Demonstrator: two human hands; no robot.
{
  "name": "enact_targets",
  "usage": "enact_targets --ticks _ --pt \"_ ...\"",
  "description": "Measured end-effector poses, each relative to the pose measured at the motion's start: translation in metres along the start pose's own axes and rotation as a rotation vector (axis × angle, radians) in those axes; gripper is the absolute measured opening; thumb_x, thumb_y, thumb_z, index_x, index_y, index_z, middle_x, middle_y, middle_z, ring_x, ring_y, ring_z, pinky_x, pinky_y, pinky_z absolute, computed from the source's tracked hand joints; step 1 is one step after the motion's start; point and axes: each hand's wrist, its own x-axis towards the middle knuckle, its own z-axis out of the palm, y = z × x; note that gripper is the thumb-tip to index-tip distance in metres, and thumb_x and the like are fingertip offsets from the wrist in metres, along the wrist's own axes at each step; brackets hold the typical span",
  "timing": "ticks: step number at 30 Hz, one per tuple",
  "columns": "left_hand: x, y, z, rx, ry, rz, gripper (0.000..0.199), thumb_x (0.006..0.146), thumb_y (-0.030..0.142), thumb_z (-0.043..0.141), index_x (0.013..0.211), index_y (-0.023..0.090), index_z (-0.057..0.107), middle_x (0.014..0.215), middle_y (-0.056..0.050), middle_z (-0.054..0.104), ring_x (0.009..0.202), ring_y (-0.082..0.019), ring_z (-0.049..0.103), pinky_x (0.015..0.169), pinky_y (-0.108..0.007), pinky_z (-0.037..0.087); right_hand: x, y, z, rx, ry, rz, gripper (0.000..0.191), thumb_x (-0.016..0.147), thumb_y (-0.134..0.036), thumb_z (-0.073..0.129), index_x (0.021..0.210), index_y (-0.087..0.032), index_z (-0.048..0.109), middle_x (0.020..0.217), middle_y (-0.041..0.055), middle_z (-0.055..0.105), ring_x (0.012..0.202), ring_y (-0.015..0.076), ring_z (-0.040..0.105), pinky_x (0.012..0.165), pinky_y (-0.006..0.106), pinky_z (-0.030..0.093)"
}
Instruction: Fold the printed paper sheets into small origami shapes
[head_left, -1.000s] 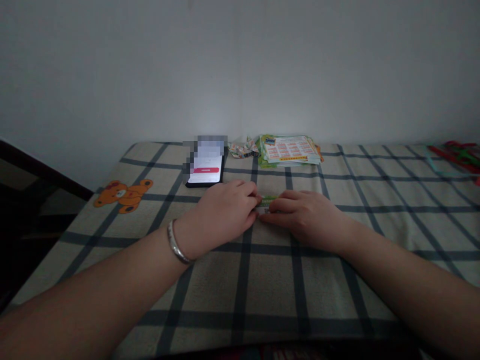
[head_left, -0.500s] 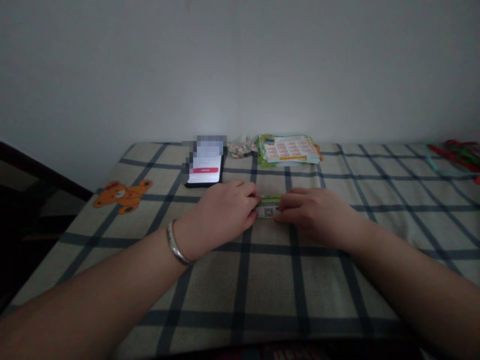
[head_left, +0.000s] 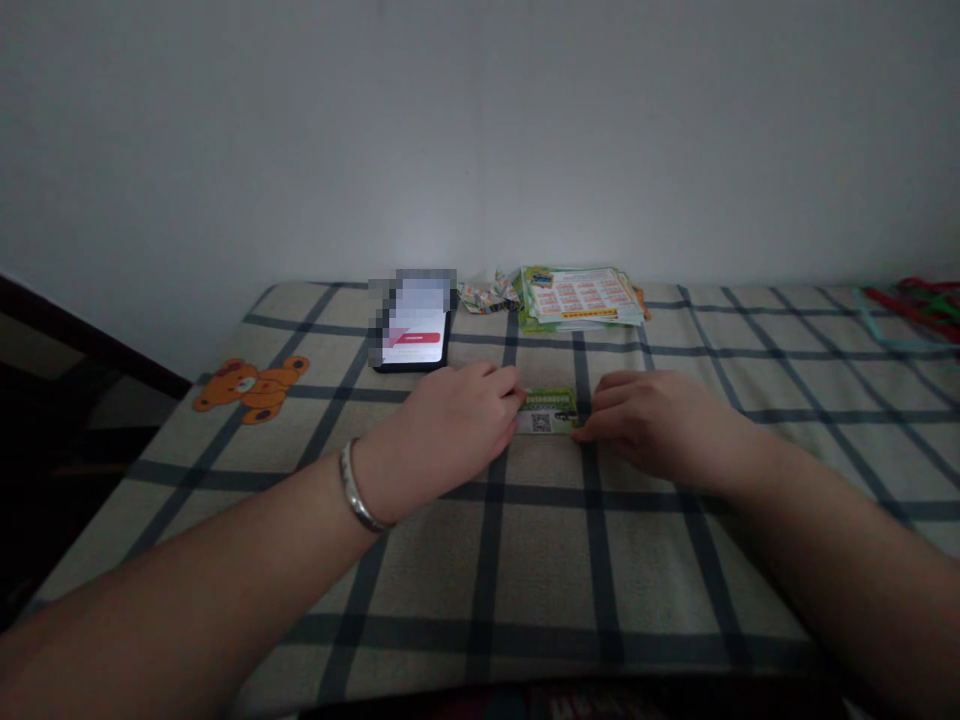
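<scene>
A small folded paper strip (head_left: 551,408), green above and white below with a printed QR code, lies on the checked tablecloth in front of me. My left hand (head_left: 469,415), with a silver bangle at the wrist, covers its left end, the thumb and fingers closed on it. At the opposite end is my right hand (head_left: 649,425), fingers curled together and thumb at the lower right corner of the paper. Most of the strip's printed face shows between the hands; its left end is hidden.
Behind the hands stand a lit phone (head_left: 412,335), a crumpled folded paper piece (head_left: 487,295) and a stack of printed calendar sheets (head_left: 585,298), near the wall. A bear picture (head_left: 251,388) is at left. Red and green items (head_left: 919,305) lie far right.
My right hand has slid a little to the right along the paper, so more of its printed face shows. The left hand stays at the left end. The view has shifted slightly.
</scene>
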Motion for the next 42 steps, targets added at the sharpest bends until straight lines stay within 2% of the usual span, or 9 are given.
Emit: enact_targets --ticks 7,11,15,18,20,23,31,36,42 --pt "-0.001 -0.001 0.002 0.011 0.023 0.014 0.023 0.094 0.023 0.051 0.107 0.013 0.068 0.104 -0.009 0.063 0.097 -0.025 0.06 0.078 -0.039 0.053 -0.006 0.007 -0.001 0.027 0.034 -0.02 0.023 0.083 -0.009 0.058 0.083 -0.024 0.075 0.074 0.0007 0.067 0.072 0.0145 0.057 0.064 0.027 0.038" --pt "-0.002 -0.003 0.005 0.05 0.055 0.054 0.021 0.091 0.018 0.053 0.104 0.013 0.068 0.102 -0.009 0.063 0.092 -0.024 0.06 0.073 -0.038 0.052 -0.002 0.007 0.006 -0.058 0.111 0.024 0.019 0.079 -0.009 0.056 0.072 -0.02 0.07 0.071 0.002 0.064 0.069 0.0168 0.056 0.06 0.029 0.036" --pt "0.0 -0.005 0.008 0.073 0.068 0.083 0.018 0.09 0.014 0.051 0.099 0.014 0.066 0.097 -0.007 0.062 0.089 -0.024 0.059 0.072 -0.038 0.052 0.005 0.002 0.013 -0.051 0.241 0.053 0.02 0.083 -0.011 0.05 0.08 -0.017 0.069 0.08 0.0056 0.065 0.079 0.0207 0.058 0.068 0.032 0.043" --pt "0.002 -0.006 0.01 0.054 0.072 0.072 0.013 0.09 0.016 0.052 0.092 0.016 0.065 0.093 -0.006 0.06 0.088 -0.025 0.058 0.073 -0.039 0.052 0.009 0.0 0.018 -0.052 0.307 0.052 0.02 0.089 -0.021 0.052 0.094 -0.016 0.071 0.094 0.0085 0.068 0.091 0.0233 0.058 0.078 0.035 0.047" --pt "0.004 -0.007 0.011 0.031 0.082 0.056 0.011 0.089 0.017 0.053 0.091 0.016 0.064 0.093 -0.006 0.061 0.089 -0.025 0.058 0.076 -0.04 0.052 0.011 0.002 0.021 -0.054 0.297 0.043 0.027 0.087 -0.032 0.06 0.108 -0.017 0.069 0.107 0.009 0.068 0.098 0.0251 0.059 0.084 0.038 0.048" --pt "0.006 -0.009 0.014 -0.03 0.098 0.015 0.013 0.089 0.017 0.054 0.095 0.016 0.065 0.097 -0.007 0.062 0.095 -0.025 0.058 0.082 -0.04 0.051 0.012 0.006 0.026 -0.06 0.261 0.02 0.035 0.085 -0.038 0.065 0.113 -0.019 0.068 0.114 0.0084 0.068 0.102 0.0259 0.059 0.088 0.04 0.048" --pt "0.006 -0.013 0.018 -0.27 0.163 -0.061 0.023 0.089 0.016 0.05 0.105 0.016 0.067 0.101 -0.007 0.063 0.1 -0.023 0.058 0.09 -0.039 0.048 0.013 0.002 0.025 -0.175 0.281 -0.042 0.023 0.09 -0.029 0.056 0.101 -0.019 0.073 0.096 0.007 0.073 0.086 0.0229 0.065 0.074 0.035 0.048" --pt "0.005 -0.011 0.016 -0.372 0.26 -0.042 0.026 0.081 0.012 0.055 0.104 0.017 0.065 0.104 -0.006 0.064 0.105 -0.022 0.058 0.095 -0.038 0.046 0.011 0.001 0.027 -0.124 0.399 0.102 0.022 0.09 -0.022 0.052 0.093 -0.017 0.073 0.082 0.0063 0.073 0.074 0.0202 0.066 0.062 0.03 0.044" --pt "0.007 -0.01 0.015 -0.418 0.396 -0.065 0.008 0.089 0.02 0.057 0.091 0.018 0.065 0.092 -0.002 0.068 0.093 -0.019 0.062 0.086 -0.034 0.048 0.012 0.001 0.028 -0.013 0.454 0.181 0.019 0.087 -0.022 0.054 0.088 -0.017 0.072 0.081 0.0059 0.072 0.074 0.0194 0.066 0.063 0.029 0.045"
